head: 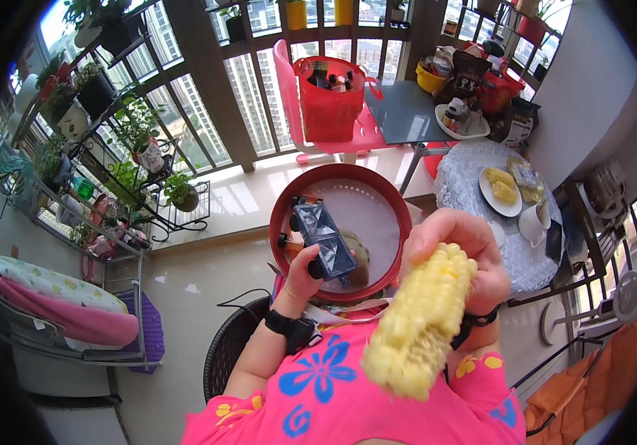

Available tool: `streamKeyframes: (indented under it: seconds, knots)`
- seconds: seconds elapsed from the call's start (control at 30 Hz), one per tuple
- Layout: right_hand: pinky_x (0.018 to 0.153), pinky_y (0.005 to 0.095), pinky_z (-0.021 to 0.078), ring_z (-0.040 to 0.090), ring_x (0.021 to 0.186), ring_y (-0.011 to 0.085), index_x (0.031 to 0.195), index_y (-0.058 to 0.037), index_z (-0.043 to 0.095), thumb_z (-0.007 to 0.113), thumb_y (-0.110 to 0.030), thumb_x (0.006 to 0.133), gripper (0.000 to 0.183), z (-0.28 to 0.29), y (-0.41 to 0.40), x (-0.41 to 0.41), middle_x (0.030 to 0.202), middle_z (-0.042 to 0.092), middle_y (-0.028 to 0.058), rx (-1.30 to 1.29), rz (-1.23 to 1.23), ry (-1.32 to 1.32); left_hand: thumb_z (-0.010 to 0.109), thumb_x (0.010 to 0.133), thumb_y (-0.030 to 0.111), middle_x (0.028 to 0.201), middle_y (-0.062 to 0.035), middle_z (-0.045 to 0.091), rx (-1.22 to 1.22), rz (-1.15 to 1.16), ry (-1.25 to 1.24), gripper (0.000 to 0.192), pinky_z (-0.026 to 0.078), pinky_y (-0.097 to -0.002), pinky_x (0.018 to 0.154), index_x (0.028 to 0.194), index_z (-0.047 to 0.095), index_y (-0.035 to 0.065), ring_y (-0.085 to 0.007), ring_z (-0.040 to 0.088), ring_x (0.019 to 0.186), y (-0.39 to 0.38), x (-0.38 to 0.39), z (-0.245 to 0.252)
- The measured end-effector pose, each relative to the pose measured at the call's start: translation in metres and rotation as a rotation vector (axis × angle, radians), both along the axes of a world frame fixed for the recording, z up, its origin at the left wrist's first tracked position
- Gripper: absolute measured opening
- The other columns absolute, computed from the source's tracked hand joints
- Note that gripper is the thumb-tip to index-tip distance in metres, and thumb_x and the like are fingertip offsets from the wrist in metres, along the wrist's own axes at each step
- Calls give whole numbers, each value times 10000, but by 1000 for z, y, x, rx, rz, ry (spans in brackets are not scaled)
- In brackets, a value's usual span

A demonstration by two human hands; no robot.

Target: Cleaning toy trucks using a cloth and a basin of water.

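My right hand (477, 239) grips a yellow corn cob (424, 328) close in front of my chest. A patch of its kernels is gone near the lower end. With my left hand (299, 281) I hold a dark toy vehicle (327, 239) with black wheels by its near side. It is over a round red-rimmed basin or tray (404, 222) with a pale lilac floor. Under the toy are an orange toy part (294, 245) and a fuzzy brownish thing (358, 258), both partly hidden.
At right, a round table (463, 167) with a silvery cloth bears a plate (488, 203) of corn, a white mug (534, 225) and a phone (555, 240). A red bucket (327, 114) of toys sits on a pink chair (288, 94). Plant stands (190, 222) line the left windows.
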State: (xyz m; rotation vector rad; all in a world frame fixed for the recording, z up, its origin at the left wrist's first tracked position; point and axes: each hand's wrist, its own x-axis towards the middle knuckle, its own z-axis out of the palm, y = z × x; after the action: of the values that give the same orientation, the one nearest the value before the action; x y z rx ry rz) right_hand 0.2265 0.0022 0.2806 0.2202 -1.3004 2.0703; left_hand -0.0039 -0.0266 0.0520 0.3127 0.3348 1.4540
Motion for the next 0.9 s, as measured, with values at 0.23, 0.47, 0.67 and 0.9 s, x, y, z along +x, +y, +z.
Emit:
streamKeyframes:
  seconds: [0.23, 0.47, 0.67, 0.9]
  knots:
    - [643, 342, 553, 672, 766, 303, 1045, 202, 585, 695, -142, 805, 433, 51, 2, -11, 911, 656, 282, 328, 224, 33, 556, 891, 226, 1250, -167, 589, 53, 48, 97, 561, 462, -496, 1024, 1375, 426, -25, -399, 603, 1144, -1, 1, -2]
    - [658, 362, 551, 666, 786, 324, 1108, 198, 590, 661, -145, 847, 436, 64, 3, -16, 1028, 668, 290, 502, 356, 57, 554, 894, 231, 1249, -169, 589, 41, 12, 101, 569, 463, -501, 1020, 1383, 415, -25, -403, 600, 1146, -8, -1, -2]
    - [691, 384, 566, 674, 821, 348, 1101, 209, 579, 684, -156, 858, 450, 64, 0, -32, 1005, 670, 295, 395, 399, 140, 551, 897, 236, 1247, -170, 588, 60, 14, 96, 577, 465, -504, 1016, 1391, 407, -24, -406, 597, 1148, -2, -4, -8]
    - [723, 400, 579, 680, 847, 364, 1075, 209, 578, 709, -169, 859, 455, 57, 3, -12, 989, 671, 299, 325, 313, 76, 549, 900, 241, 1246, -171, 588, 71, 29, 108, 586, 467, -509, 1011, 1399, 396, -24, -410, 593, 1150, -2, 0, -3]
